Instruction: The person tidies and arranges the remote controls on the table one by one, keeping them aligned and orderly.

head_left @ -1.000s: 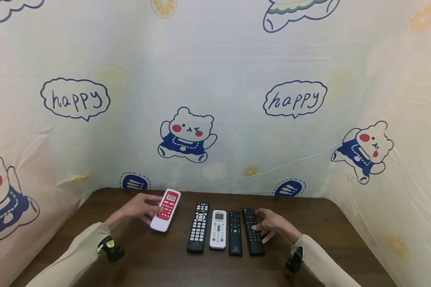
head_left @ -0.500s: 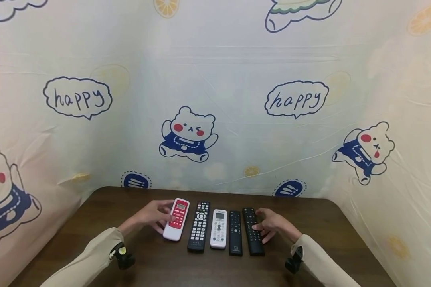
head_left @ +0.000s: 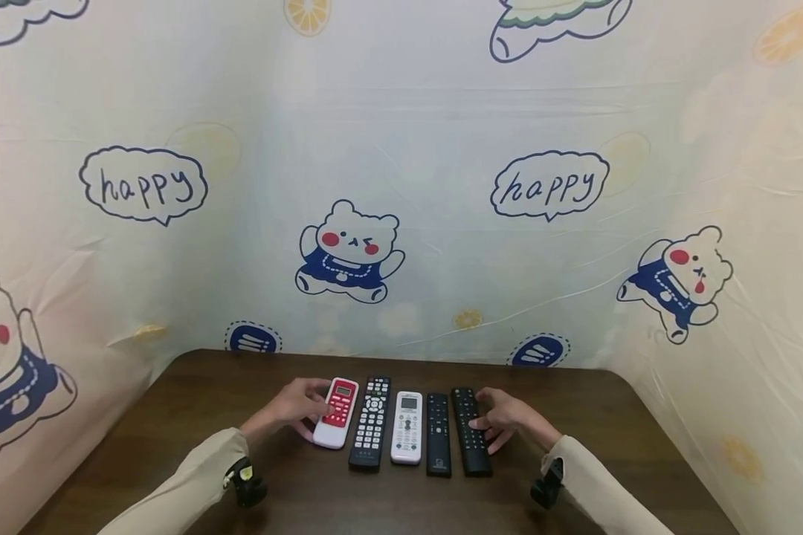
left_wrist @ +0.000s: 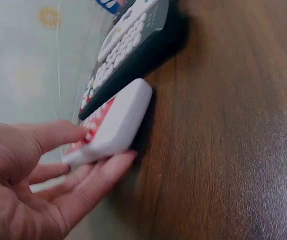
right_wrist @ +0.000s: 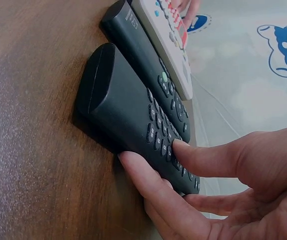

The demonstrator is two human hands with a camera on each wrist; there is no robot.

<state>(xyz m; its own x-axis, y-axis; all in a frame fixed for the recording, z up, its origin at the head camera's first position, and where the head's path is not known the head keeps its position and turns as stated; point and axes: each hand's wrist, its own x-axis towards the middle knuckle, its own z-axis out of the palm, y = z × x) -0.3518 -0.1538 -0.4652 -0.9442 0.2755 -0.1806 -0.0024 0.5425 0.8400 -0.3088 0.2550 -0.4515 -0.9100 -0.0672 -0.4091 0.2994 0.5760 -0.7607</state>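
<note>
A white remote control with a red button panel [head_left: 337,416] is at the left end of a row of remotes. My left hand [head_left: 297,405] grips it from its left side, thumb on the red panel and fingers along the edge, as the left wrist view [left_wrist: 118,120] shows close up. At the row's right end lies a black remote [head_left: 471,435]. My right hand [head_left: 505,420] pinches that remote, its thumb on the buttons and fingers at the right edge in the right wrist view. Each remote stands roughly upright to me.
Between the hands lie a large black remote with white buttons [head_left: 371,423], a white remote with a small screen [head_left: 407,428] and a slim black remote [head_left: 438,435]. All are on the dark wooden table [head_left: 375,505]. A printed curtain [head_left: 442,282] hangs behind it.
My left hand has moved right and slightly toward me with the red and white remote, bringing it beside the large black remote. My right hand has stayed on its black remote.
</note>
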